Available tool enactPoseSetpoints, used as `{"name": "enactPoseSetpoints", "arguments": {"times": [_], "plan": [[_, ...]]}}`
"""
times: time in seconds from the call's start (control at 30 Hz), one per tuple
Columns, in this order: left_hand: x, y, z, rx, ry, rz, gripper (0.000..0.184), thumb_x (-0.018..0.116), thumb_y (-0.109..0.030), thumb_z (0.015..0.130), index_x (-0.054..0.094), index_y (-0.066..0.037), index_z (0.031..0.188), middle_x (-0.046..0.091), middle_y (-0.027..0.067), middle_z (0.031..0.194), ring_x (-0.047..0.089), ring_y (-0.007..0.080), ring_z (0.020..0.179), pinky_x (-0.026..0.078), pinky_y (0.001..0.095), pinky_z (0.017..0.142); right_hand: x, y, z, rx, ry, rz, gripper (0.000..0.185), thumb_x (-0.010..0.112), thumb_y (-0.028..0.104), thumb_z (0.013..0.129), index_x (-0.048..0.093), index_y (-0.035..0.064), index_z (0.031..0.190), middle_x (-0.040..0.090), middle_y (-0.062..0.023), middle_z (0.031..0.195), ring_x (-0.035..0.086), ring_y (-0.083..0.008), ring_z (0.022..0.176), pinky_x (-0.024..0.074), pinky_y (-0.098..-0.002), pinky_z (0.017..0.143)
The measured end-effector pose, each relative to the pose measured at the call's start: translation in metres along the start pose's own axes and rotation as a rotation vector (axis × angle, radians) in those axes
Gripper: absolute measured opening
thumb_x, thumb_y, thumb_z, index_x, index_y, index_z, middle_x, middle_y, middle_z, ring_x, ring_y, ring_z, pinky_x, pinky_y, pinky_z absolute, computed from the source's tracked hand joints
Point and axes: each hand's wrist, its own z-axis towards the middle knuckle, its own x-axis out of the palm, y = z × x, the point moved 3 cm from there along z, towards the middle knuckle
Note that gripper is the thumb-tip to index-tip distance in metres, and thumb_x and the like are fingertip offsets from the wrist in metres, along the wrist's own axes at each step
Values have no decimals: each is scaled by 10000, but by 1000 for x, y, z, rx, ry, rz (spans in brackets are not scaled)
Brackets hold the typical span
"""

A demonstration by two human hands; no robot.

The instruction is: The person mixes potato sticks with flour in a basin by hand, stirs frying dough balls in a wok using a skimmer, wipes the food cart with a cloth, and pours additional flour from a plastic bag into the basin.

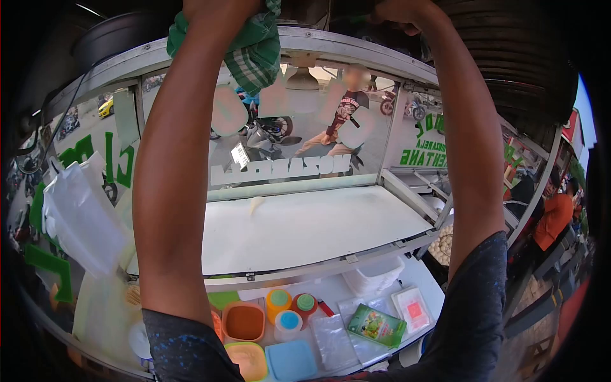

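Both my arms reach up to the top of a glass-fronted food cart. My left hand (219,6), cut by the upper frame edge, holds a green checked cloth (253,54) that hangs over the cart's top metal rail (312,41). At the upper right, my right hand (404,14) is by the dark space above the rail. Its fingers look curled, but what they hold, if anything, is hidden in shadow.
Below lies a white shelf (305,219). On the lower counter are an orange tub (244,321), sauce bottles (279,302), a blue-lidded box (291,360), plastic bags (332,340) and a green packet (375,325). White bags (83,210) hang left. A person (344,118) sits beyond the glass.
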Motion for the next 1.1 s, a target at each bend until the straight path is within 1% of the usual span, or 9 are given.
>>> {"name": "enactPoseSetpoints", "arguments": {"times": [0.33,0.4,0.5,0.63,0.67,0.73,0.8,0.87,1.1], "plan": [[-1,-3,-6,11,-76,37,190,572,-137,805,683,-30,915,682,193,972,662,355,940,533,441,808,-96,-68,-97,29,-44,-186,305,687,282,797,723,15,939,654,-65,729,583,-184,682,472,-349,616],[3,-1,-1,5,-63,49,190,571,-133,805,683,-28,918,681,194,976,661,356,943,534,439,809,-107,-134,-88,-23,-290,-155,493,681,376,808,626,64,1185,678,-123,987,646,-161,698,403,-287,439],[2,0,-1,-7,-42,42,195,569,-133,806,683,-28,924,680,196,980,659,357,947,533,439,812,-106,-147,-133,-68,-472,-46,554,688,422,826,590,87,1257,663,-108,1059,640,-145,748,370,-250,422],[-4,-3,-7,10,-78,10,202,570,-136,805,685,-29,933,680,194,984,658,358,956,530,441,821,-73,-105,-108,-160,-281,3,558,711,422,792,621,80,1223,666,-104,1004,605,-130,756,413,-281,487],[-3,-2,-5,1,-54,17,203,569,-136,805,685,-28,933,680,195,984,658,359,957,530,442,822,-54,-116,-69,-326,-354,-43,511,705,390,790,645,61,1175,663,-80,907,571,-117,639,421,-291,493],[0,-1,0,-16,-8,29,206,567,-134,805,686,-27,934,680,196,984,657,359,958,529,443,823,-17,-81,-39,-182,-104,49,424,683,334,790,664,27,1082,625,-48,789,533,-127,575,402,-288,468],[1,-1,-2,-11,-23,24,205,566,-133,806,686,-25,932,679,198,984,658,357,957,529,443,821,24,-68,13,-79,-24,48,414,681,341,776,672,29,1049,647,-90,819,599,-167,676,455,-299,512],[-3,-3,-3,1,-33,20,204,566,-135,808,685,-22,929,679,199,982,659,356,953,530,443,818,52,-56,35,-41,-49,131,418,616,334,771,690,30,1049,671,-197,1098,655,-297,994,525,-404,810],[-1,-3,-8,21,-52,34,222,569,-144,815,682,-17,958,676,202,1011,650,358,983,525,441,832,93,-71,104,-218,54,-139,470,604,391,780,688,45,1086,647,-188,1170,630,-313,1037,483,-407,912]]}}
